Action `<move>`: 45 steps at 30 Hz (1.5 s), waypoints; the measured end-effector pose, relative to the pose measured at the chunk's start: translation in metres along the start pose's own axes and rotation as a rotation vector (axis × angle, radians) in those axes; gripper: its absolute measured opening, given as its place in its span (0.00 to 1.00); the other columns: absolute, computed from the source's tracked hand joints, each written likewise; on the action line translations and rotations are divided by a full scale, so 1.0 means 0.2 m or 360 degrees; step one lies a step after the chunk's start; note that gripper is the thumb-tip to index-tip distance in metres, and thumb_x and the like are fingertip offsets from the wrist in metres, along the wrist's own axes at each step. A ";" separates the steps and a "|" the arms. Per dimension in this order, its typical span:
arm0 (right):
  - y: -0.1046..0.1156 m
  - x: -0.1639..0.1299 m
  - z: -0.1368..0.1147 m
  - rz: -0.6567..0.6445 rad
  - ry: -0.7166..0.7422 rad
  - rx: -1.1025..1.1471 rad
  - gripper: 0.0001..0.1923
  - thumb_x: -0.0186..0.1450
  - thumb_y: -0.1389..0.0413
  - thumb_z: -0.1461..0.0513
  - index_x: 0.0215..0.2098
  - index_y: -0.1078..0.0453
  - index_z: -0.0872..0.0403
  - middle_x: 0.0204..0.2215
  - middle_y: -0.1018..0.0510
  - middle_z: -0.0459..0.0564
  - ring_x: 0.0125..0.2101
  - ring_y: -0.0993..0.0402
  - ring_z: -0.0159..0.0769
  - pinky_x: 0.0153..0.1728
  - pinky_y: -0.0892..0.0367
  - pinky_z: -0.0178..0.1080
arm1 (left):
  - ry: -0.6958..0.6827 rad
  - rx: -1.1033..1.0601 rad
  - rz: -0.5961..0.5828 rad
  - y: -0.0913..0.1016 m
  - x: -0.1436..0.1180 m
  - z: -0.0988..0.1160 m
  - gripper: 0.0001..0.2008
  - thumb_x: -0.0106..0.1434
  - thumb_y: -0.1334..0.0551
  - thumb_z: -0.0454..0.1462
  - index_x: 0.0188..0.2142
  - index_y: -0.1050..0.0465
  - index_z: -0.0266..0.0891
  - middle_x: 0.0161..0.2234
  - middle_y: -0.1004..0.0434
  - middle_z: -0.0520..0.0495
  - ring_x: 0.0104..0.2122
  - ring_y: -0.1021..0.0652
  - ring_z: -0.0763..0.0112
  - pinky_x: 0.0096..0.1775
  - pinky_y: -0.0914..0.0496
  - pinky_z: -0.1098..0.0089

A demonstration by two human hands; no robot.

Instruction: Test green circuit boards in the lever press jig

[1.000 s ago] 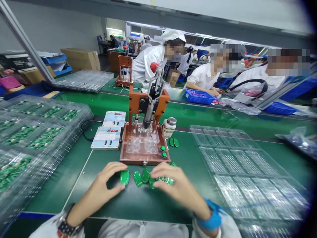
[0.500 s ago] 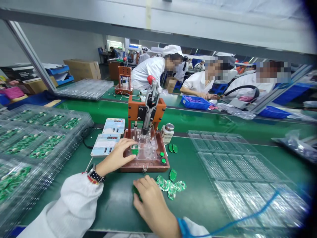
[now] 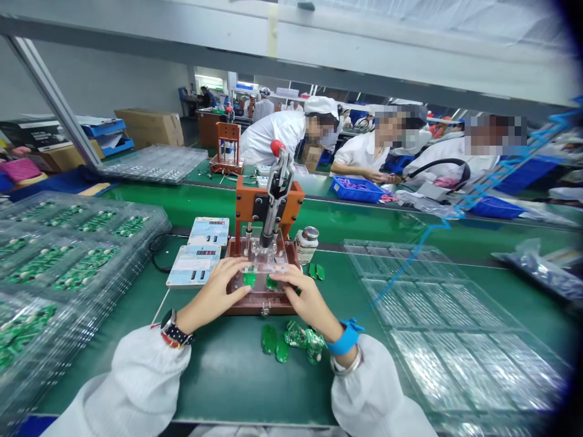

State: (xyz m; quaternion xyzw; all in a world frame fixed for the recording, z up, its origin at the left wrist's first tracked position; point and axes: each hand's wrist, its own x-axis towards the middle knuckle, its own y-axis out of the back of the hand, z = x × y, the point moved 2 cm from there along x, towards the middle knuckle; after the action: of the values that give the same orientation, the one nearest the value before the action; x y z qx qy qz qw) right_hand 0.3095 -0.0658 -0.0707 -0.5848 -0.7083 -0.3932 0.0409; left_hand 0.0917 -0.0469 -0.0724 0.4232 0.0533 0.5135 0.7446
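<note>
At the clamp test fixture (image 3: 269, 212), my left hand (image 3: 218, 288) has its thumb and fingers closed about the edges of a small green circuit board (image 3: 249, 279) on the bed. My right hand (image 3: 307, 294) reaches in from the other side, its fingertips on a second green circuit board (image 3: 272, 282). The fixture's clear plate sits just above both boards, and its lever with a red knob (image 3: 277, 147) stands upright. In front of the fixture lie loose green circuit boards (image 3: 268, 338), partly under my right wrist.
Stacked clear trays (image 3: 136, 209) of boards stand at left, beside two display boxes (image 3: 194, 265). A clear compartment tray (image 3: 437, 309) lies at right. Behind the fixture is a jar (image 3: 306, 244) with two boards nearby. Co-workers (image 3: 364, 152) sit across; a blue coiled cord (image 3: 428, 233) hangs at right.
My right hand has moved from the table up to the fixture's right side, now at a board there. Two boards lie where it was. The left hand has barely moved.
</note>
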 end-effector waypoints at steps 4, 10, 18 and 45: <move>0.01 0.01 -0.03 0.0036 -0.0151 -0.0061 0.12 0.65 0.48 0.64 0.47 0.29 0.51 0.50 0.27 0.52 0.54 0.35 0.39 0.56 0.39 0.48 | 0.0022 0.0028 0.0010 0.00 0.01 0.00 0.20 0.63 0.41 0.38 0.54 0.35 0.44 0.54 0.33 0.44 0.58 0.37 0.58 0.59 0.43 0.52; -0.03 0.02 -0.01 -0.0017 -0.0261 -0.0276 0.16 0.57 0.37 0.63 0.45 0.27 0.53 0.50 0.27 0.55 0.54 0.35 0.44 0.56 0.40 0.51 | 0.0080 0.0026 -0.0001 -0.01 0.03 0.01 0.20 0.61 0.40 0.36 0.54 0.35 0.43 0.53 0.33 0.42 0.56 0.36 0.57 0.58 0.42 0.53; 0.01 0.06 -0.03 -0.0165 -0.0376 -0.0287 0.22 0.54 0.35 0.65 0.47 0.28 0.53 0.49 0.27 0.55 0.52 0.34 0.44 0.55 0.39 0.50 | 0.0070 0.0191 -0.0052 0.01 0.03 0.01 0.22 0.61 0.39 0.38 0.54 0.36 0.43 0.54 0.33 0.43 0.57 0.39 0.54 0.57 0.43 0.51; -0.01 0.08 -0.04 -0.0291 -0.0398 -0.0487 0.04 0.60 0.39 0.63 0.35 0.24 0.51 0.47 0.25 0.50 0.54 0.37 0.47 0.54 0.46 0.55 | 0.0030 -0.0030 -0.0110 0.01 0.04 -0.02 0.25 0.62 0.40 0.40 0.58 0.41 0.43 0.53 0.34 0.42 0.54 0.34 0.58 0.56 0.40 0.57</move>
State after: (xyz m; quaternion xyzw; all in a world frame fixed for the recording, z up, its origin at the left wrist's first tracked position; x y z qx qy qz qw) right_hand 0.2996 -0.0575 -0.0570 -0.5616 -0.6901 -0.4227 -0.1724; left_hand 0.0921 -0.0378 -0.0707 0.4093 0.0701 0.4918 0.7653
